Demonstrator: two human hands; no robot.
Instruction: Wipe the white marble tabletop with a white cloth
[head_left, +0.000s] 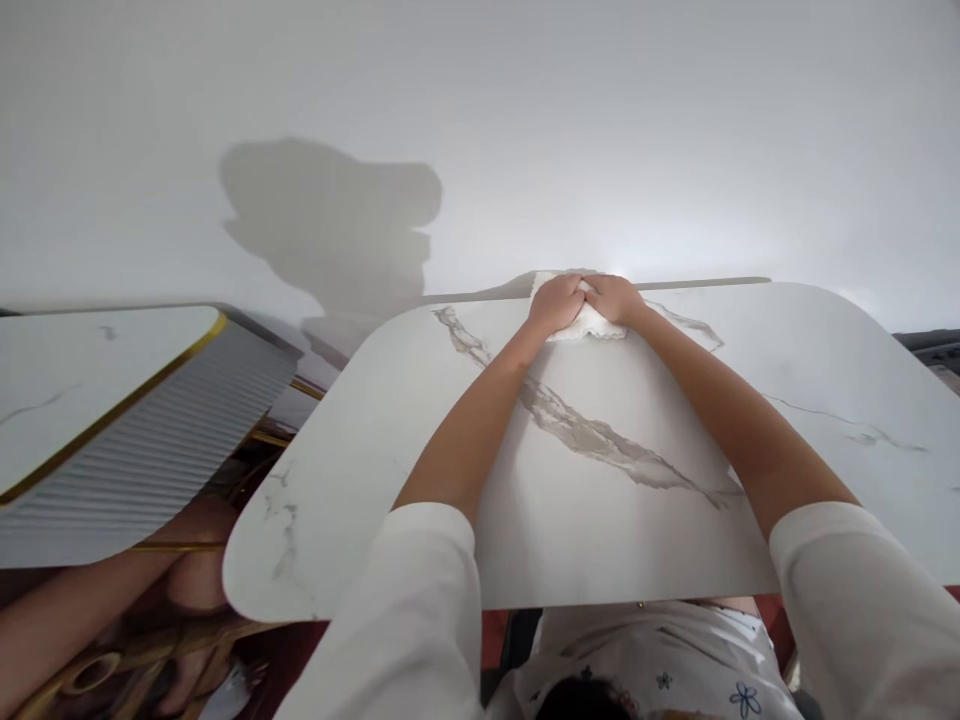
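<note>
Both my arms reach out over a white marble-patterned table (390, 440) to its far edge. My left hand (556, 303) and my right hand (613, 297) lie side by side, fingers curled down and pressed on a white cloth (589, 325) that rests on the tabletop. The cloth shows between and just below the two hands; most of it is covered by them. I wear white sleeves pushed up to the elbows.
A plain white wall (675, 130) rises right behind the table's far edge, with my shadow on it. At the left stands another marble-topped piece with a gold trim and ribbed grey side (150, 450). Brown and gold furniture parts (112, 670) lie below it.
</note>
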